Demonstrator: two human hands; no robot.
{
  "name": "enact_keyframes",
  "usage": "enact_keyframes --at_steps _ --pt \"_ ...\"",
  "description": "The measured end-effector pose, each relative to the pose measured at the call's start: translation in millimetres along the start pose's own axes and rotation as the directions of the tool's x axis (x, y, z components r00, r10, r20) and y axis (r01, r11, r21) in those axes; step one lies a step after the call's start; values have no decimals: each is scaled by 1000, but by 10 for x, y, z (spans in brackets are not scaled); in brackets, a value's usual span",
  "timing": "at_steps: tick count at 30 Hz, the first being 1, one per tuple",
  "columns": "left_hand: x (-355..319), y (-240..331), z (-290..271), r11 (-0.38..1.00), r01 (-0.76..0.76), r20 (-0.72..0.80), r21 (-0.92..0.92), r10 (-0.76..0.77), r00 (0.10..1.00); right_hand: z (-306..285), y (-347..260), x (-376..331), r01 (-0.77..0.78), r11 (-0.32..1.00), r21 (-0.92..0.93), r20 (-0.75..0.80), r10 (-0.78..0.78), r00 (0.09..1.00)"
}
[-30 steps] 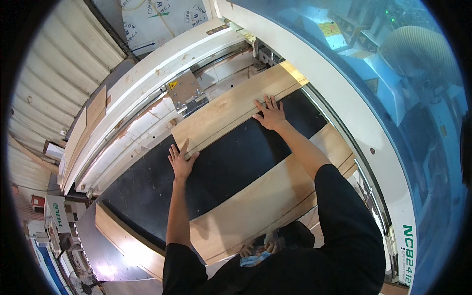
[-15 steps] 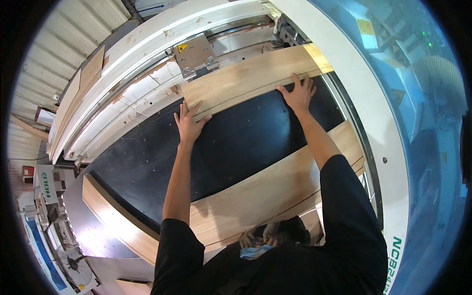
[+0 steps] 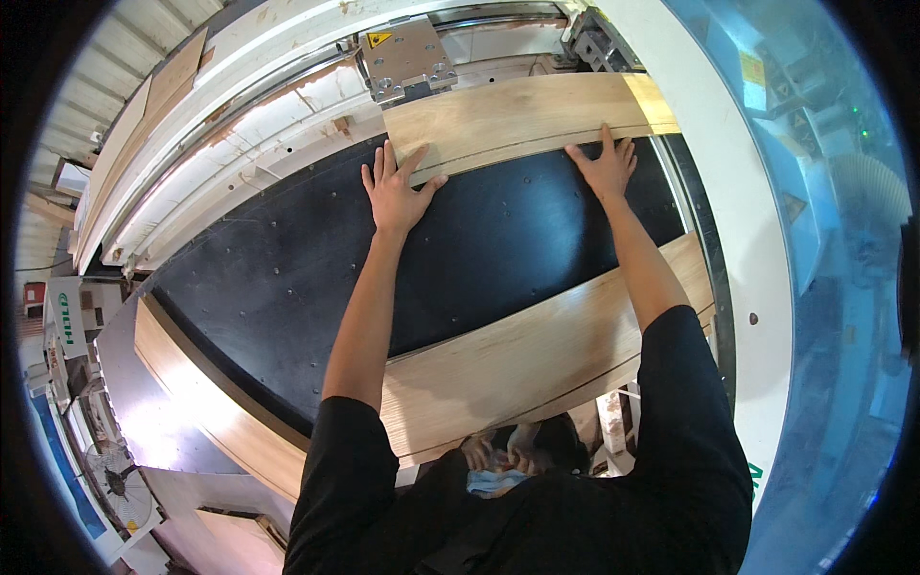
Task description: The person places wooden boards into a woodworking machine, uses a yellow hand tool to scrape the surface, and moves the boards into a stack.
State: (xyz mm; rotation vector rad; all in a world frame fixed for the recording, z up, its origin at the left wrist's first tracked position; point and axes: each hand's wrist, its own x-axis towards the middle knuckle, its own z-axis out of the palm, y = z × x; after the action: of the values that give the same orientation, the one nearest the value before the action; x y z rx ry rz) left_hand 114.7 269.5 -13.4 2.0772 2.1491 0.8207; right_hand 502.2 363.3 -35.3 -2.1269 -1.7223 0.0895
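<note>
A long, pale wooden board [image 3: 527, 107] lies at the far side of a black machine bed [image 3: 479, 254], and a dark groove runs along its near edge. My left hand [image 3: 399, 192] rests at the board's left end, fingers spread and thumb stretched along the near edge. Farther right, my right hand [image 3: 606, 172] has its fingers apart, with the fingertips on the same near edge. Neither hand is wrapped around the board. Close to my body, a second wooden board [image 3: 522, 359] lies under my forearms.
A metal block [image 3: 410, 59] with a yellow warning label sits on a rail behind the far board. To the right curve a white machine frame [image 3: 752, 220] and a blue translucent cover [image 3: 843, 316]. A long wooden piece [image 3: 206, 393] lies at the left, beyond the bed's edge.
The whole scene has shifted in the picture as my head moved. Both hands remain at the same places on the far board, which shows no clear movement against the metal block.
</note>
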Motion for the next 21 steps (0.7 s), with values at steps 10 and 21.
enact_keyframes --at_steps 10,21 --pt "56 -148 16 997 -67 74 28 65 995 -12 -105 -26 38 996 -80 49 -34 998" --pt "61 -267 -112 994 -5 19 106 3 1000 78 -33 8 62 995 -80 4 -62 998"
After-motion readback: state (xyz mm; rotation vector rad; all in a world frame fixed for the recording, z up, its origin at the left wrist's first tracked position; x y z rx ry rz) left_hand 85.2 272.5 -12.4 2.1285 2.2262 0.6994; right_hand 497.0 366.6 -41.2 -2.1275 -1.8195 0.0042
